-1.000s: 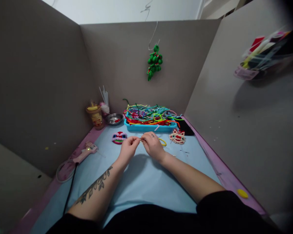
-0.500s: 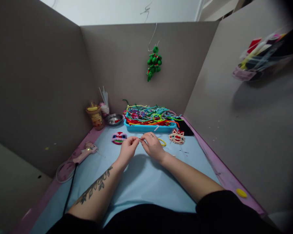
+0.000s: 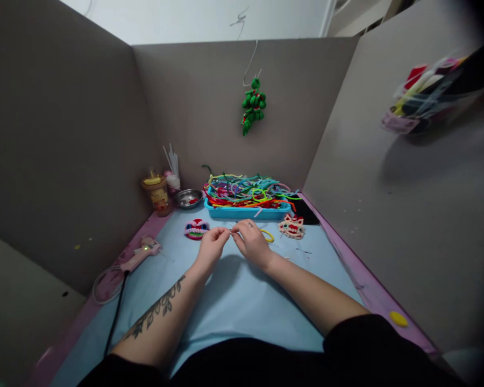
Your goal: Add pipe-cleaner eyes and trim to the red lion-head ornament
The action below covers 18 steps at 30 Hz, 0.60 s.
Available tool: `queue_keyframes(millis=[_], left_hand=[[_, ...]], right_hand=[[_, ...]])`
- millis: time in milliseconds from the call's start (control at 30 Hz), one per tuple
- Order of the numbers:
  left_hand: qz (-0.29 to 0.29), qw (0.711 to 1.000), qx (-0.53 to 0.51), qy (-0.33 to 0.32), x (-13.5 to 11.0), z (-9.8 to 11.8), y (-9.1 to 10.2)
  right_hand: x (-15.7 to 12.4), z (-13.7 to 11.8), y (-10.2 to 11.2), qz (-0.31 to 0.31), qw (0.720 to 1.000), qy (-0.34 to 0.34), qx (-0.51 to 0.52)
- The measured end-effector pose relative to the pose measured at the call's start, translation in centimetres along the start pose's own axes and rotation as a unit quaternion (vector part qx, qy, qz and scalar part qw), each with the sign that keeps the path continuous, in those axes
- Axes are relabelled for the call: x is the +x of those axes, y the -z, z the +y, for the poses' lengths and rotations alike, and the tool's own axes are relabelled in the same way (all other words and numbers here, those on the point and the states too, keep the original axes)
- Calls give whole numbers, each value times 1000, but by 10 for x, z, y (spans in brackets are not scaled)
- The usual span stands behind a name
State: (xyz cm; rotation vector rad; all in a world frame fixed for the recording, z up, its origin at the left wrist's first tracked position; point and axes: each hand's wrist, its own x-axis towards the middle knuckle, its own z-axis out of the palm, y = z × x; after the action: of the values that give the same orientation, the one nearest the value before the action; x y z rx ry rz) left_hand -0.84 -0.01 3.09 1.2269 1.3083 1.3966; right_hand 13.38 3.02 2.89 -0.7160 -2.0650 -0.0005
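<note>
My left hand point(image 3: 212, 247) and my right hand point(image 3: 250, 242) meet over the light blue mat point(image 3: 234, 301), fingertips pinched together on a thin, pale piece between them, too small to name. A yellow loop point(image 3: 268, 235) lies just right of my right hand. A small multicoloured craft face point(image 3: 196, 228) lies left of my left hand, and a cream and red craft face point(image 3: 292, 226) lies to the right. Behind them a blue tray point(image 3: 248, 213) holds several coloured pipe cleaners point(image 3: 246, 191).
A pink glue gun point(image 3: 142, 252) with its black cord lies at the left edge. A jar point(image 3: 156, 193), a cup of white sticks point(image 3: 172, 171) and a metal bowl point(image 3: 188, 198) stand at the back left. Grey cardboard walls enclose the desk; a green ornament point(image 3: 254, 105) hangs on the back wall.
Both hands stay pinched together at the same spot; only tiny finger shifts show. The view has tilted slightly.
</note>
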Motion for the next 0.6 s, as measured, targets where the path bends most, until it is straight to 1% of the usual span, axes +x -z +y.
queue_keyframes(millis=[233, 300, 467, 600], left_hand=[[7, 1000, -11, 7, 1, -1, 0], [6, 1000, -2, -2, 1, -1, 0], [2, 998, 30, -50, 1, -4, 1], [8, 997, 43, -57, 2, -4, 1]], right_hand=[[0, 0, 0, 1, 1000, -6, 8], [1, 0, 0, 0, 1000, -6, 9], [1, 0, 1, -12, 1000, 0, 0], [1, -1, 1, -10, 1000, 2, -3]])
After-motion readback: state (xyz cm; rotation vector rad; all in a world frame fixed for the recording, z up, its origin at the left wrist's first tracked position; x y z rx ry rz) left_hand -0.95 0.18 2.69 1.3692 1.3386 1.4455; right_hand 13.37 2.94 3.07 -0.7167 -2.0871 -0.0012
